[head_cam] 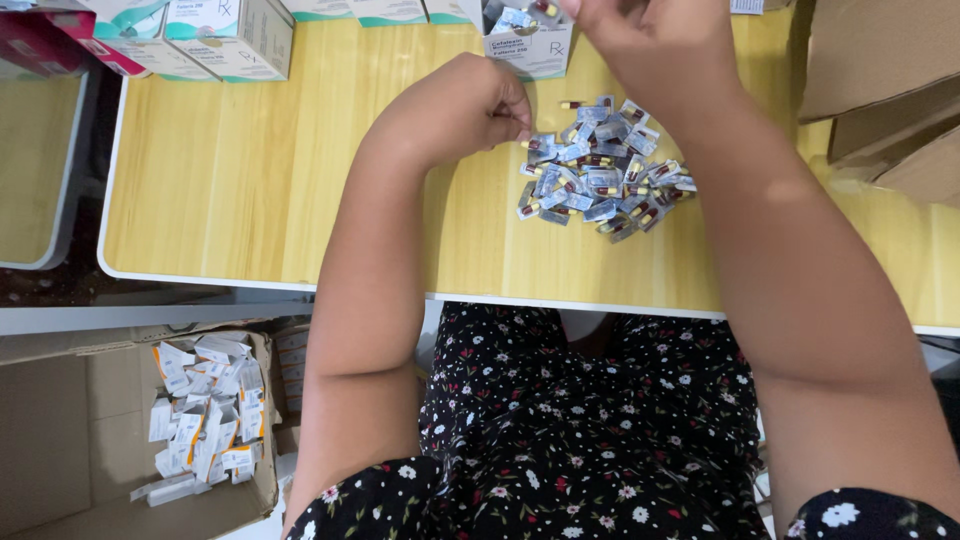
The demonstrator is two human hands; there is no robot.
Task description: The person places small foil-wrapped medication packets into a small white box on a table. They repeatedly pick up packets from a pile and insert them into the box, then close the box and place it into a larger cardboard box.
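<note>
A pile of small silver blister packs (600,175), each with a red-and-yellow capsule, lies on the light wooden table (250,180). My left hand (492,105) is curled into a fist just left of the pile, its fingertips pinching at one blister pack at the pile's edge. My right hand (650,35) hovers higher, over an open white medicine box (525,40) that holds more blister packs; its fingers are bunched together, and whether they hold a pack is hidden.
Closed white-and-teal medicine boxes (215,35) line the table's far edge. Brown cardboard boxes (880,90) stand at the right. On the floor at lower left, an open carton (90,440) holds several folded paper leaflets (205,410).
</note>
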